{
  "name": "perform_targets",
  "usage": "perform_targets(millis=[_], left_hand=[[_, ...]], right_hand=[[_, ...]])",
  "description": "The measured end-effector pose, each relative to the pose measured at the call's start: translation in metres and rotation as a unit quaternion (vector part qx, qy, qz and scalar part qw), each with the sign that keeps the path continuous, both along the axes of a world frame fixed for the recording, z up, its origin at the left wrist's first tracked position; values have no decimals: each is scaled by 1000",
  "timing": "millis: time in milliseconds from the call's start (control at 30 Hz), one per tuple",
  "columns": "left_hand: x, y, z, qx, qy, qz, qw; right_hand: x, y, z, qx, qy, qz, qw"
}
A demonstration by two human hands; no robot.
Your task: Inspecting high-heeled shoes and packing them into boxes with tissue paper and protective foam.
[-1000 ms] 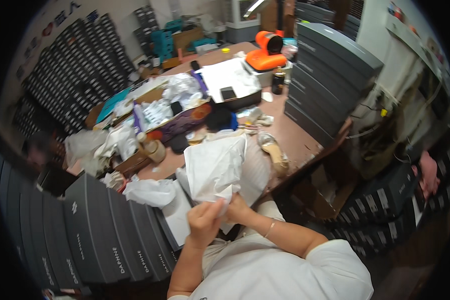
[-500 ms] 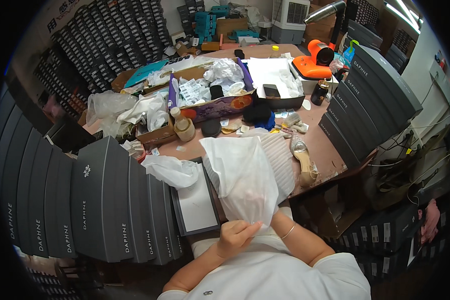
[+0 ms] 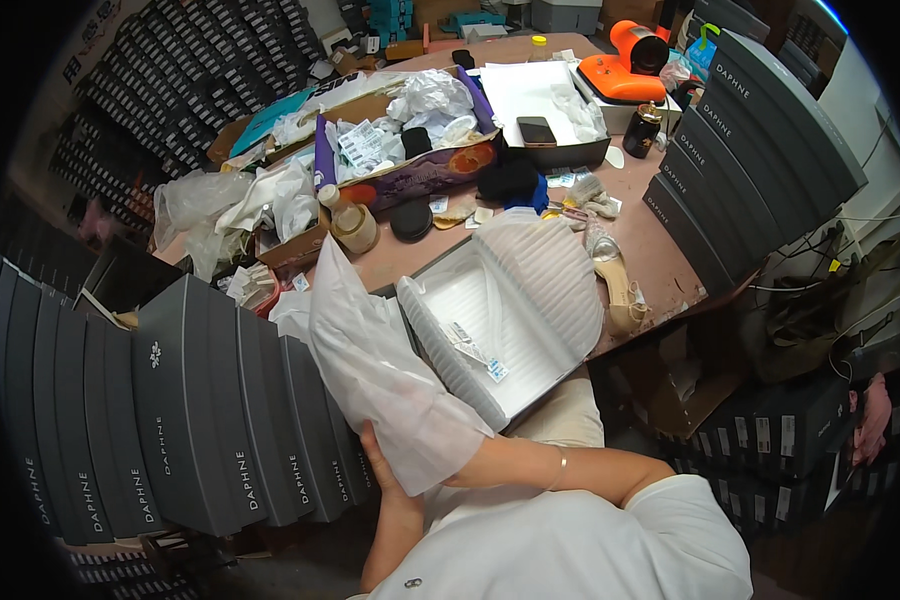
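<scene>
A thin white cloth or paper bag (image 3: 370, 365), slightly see-through, hangs tilted over my lap at the left. My left hand (image 3: 385, 465) is closed round its lower left side. My right hand (image 3: 470, 467) reaches into the bag's mouth; its fingers are hidden within the white material. Just beyond lies an open shoe box (image 3: 502, 418) lined with ribbed white foam sheet (image 3: 545, 290). Inside that box are a small packet and a printed tag (image 3: 495, 369). A single silver and beige shoe (image 3: 615, 280) rests on the table right of the foam.
Dark grey shoe boxes stand stacked at the left (image 3: 195, 400) and right (image 3: 760, 160). On the table (image 3: 660, 260) are a purple carton (image 3: 410, 180) of crumpled paper, a glass bottle (image 3: 350, 222), a phone (image 3: 536, 131), a dark jar (image 3: 642, 130) and an orange device (image 3: 625, 65).
The white bag has moved left and swung off the open box, uncovering its inside. My left hand shifted left onto the bag's side; my right hand moved left, into the bag.
</scene>
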State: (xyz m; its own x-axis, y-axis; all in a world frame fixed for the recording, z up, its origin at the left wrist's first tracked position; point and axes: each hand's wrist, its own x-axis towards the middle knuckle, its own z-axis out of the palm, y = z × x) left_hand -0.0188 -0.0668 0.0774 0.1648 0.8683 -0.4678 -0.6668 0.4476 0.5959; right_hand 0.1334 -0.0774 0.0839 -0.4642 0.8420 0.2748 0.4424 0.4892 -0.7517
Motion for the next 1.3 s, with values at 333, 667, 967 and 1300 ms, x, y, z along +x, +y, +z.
perform_targets(millis=[333, 667, 967, 1300], left_hand=[[97, -8, 38, 327, 282, -150, 889], [43, 0, -98, -371, -89, -249, 890], [53, 5, -4, 332, 459, -241, 788], [77, 14, 16, 609, 412, -185, 652]], right_hand=[[94, 4, 44, -200, 499, -263, 801], [130, 69, -87, -217, -134, -96, 962], [99, 48, -104, -247, 59, -44, 966], [94, 64, -169, -384, 243, -89, 886]])
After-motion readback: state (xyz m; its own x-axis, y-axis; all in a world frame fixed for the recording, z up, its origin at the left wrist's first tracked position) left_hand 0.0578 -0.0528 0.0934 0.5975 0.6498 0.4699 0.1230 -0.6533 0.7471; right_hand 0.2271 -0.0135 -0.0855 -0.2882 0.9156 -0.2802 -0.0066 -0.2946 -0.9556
